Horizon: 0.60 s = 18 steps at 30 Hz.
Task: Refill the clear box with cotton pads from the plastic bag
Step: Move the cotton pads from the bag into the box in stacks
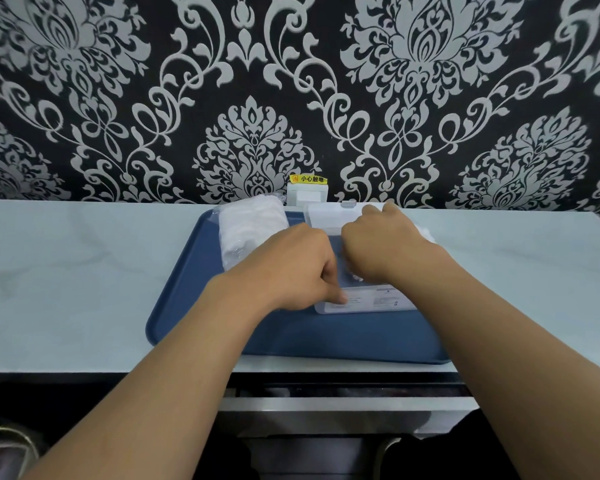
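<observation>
Plastic bag [364, 299] of cotton pads lies flat on blue tray [291, 337], gripped by both hands.
Head view: left hand [291, 268] pinches bag's left edge; right hand [381, 244] is curled on its top. Clear box [329, 216] sits at tray's far edge.

The clear box [329, 216] stands at the tray's far edge, white inside, partly hidden behind the right hand. The bag [368, 301], flat and transparent with a white printed label, lies mid-tray under both hands. Pads themselves are not plainly visible.
</observation>
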Motion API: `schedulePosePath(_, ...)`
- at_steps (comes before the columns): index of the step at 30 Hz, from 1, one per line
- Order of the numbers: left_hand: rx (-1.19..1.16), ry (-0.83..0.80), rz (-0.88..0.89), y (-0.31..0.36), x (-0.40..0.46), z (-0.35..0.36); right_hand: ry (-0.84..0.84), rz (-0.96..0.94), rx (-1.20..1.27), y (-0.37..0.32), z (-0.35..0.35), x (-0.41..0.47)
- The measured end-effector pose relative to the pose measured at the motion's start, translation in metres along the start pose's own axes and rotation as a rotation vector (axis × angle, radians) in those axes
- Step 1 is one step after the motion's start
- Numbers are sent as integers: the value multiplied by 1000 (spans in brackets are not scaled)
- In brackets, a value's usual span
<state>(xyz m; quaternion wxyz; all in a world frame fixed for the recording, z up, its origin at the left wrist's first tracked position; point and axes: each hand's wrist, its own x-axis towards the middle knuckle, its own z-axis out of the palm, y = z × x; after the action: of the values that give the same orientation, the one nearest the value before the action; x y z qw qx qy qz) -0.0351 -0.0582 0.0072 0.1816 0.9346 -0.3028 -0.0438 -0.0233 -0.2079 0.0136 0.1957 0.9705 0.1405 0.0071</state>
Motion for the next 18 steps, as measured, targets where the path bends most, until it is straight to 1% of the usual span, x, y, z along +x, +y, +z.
schedulePosePath(1,-10,0,10,1,-1,-1,24,-2,39,0,-1,-1)
schedulePosePath(3,-71,18,25,-1,-5,-8,119,-14,206,2,-4,-3)
schedulePosePath(6,-145,123,79,-16,-20,-27,412,3,588,-4,-16,-12)
schedulePosePath(7,-152,171,79,-22,-27,-34,480,20,741,-9,-22,-18)
schedulePosePath(8,-141,203,62,-30,-34,-38,510,29,861,-15,-26,-24)
schedulePosePath(9,-112,209,29,-38,-41,-41,495,16,940,-22,-29,-29)
schedulePosePath(10,-69,189,-22,-45,-47,-42,442,-17,984,-29,-32,-34)
schedulePosePath(12,13,143,-156,-56,-53,-38,286,-119,1023,-43,-33,-42)
schedulePosePath(13,34,166,-221,-60,-54,-35,225,-186,1014,-51,-32,-44)
schedulePosePath(16,59,406,-342,-65,-53,-32,181,-330,827,-73,-25,-39)
schedulePosePath(18,-2,527,-381,-66,-54,-33,156,-296,760,-84,-18,-31)
